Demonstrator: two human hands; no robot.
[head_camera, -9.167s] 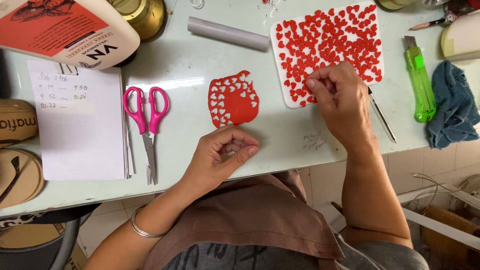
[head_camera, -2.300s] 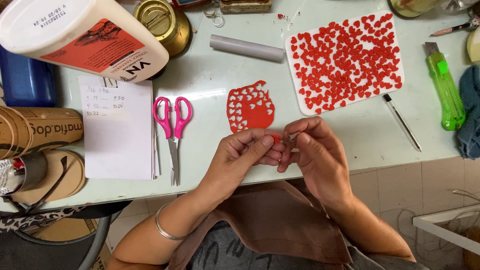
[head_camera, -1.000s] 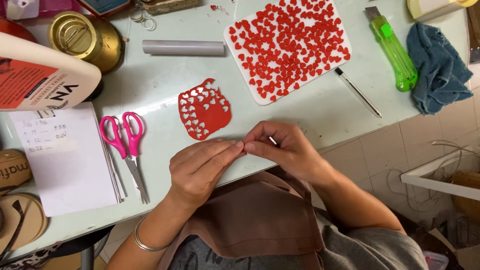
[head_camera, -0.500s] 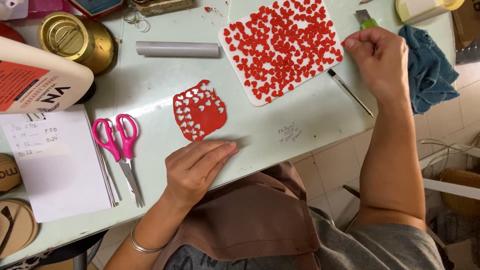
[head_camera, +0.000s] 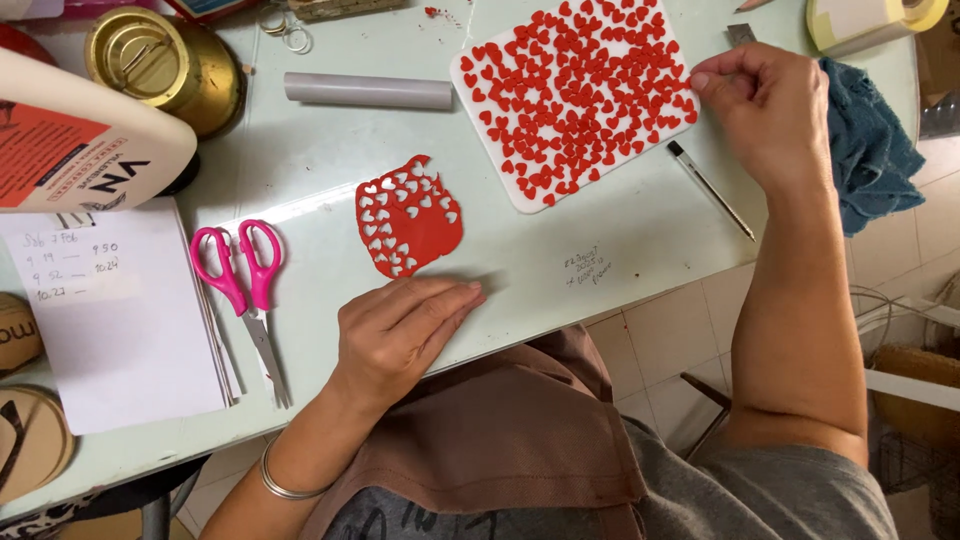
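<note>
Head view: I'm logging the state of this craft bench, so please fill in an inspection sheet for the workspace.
Surface: pale green table, glossy, small handwriting near its front edge.
Job's things: white board covered with small red hearts; red punched sheet lying flat, full of heart-shaped holes.
Clutter: pink scissors, white notepad, grey tube, gold tin, large white bottle, thin pen-like tool, blue cloth, tape roll.
Hands: left hand flat on the table, empty; right hand pinching at the board's right edge, what it grips too small to tell.
Cables: thin wires below the table at right.
Surroundings: tiled floor.
</note>
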